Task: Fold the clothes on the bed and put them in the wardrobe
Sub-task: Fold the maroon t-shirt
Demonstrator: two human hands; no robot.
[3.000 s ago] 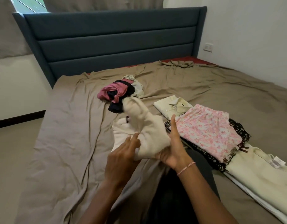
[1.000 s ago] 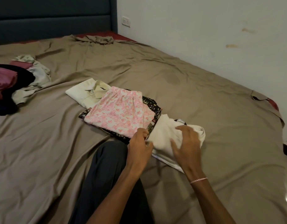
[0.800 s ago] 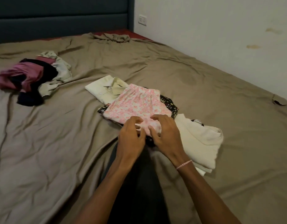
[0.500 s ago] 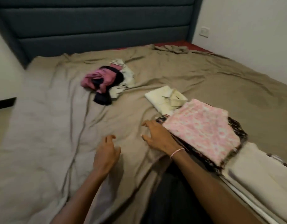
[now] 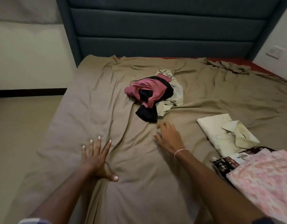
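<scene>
- The left hand (image 5: 97, 157) lies flat on the brown sheet (image 5: 91, 102) of the bed, fingers straight and spread apart, thumb out to the side, holding nothing.
- The right hand (image 5: 168, 136) is stretched forward low over the sheet, fingers loosely bent and apart, gripping nothing; a thin pink bracelet (image 5: 181, 150) circles its wrist.
- A heap of unfolded clothes (image 5: 153, 94) sits in the middle of the bed, just beyond the right hand's fingertips and not touched by them: a pink piece on top, a black piece spilling toward the hand, a pale grey-green piece behind.
- To the right lie the folded clothes in a row of 3 overlapping pieces: a pale yellow-green collared shirt (image 5: 225, 135) furthest from the person, then a dark patterned garment (image 5: 226, 162), with a pink floral garment (image 5: 265, 178) on top of it, nearest the frame's edge.
- The sheet is creased, and bunched at the far right corner where red mattress (image 5: 260, 67) shows.
- A dark blue padded headboard (image 5: 155, 26) stands behind, with a wall socket (image 5: 275, 51) at its right.
</scene>
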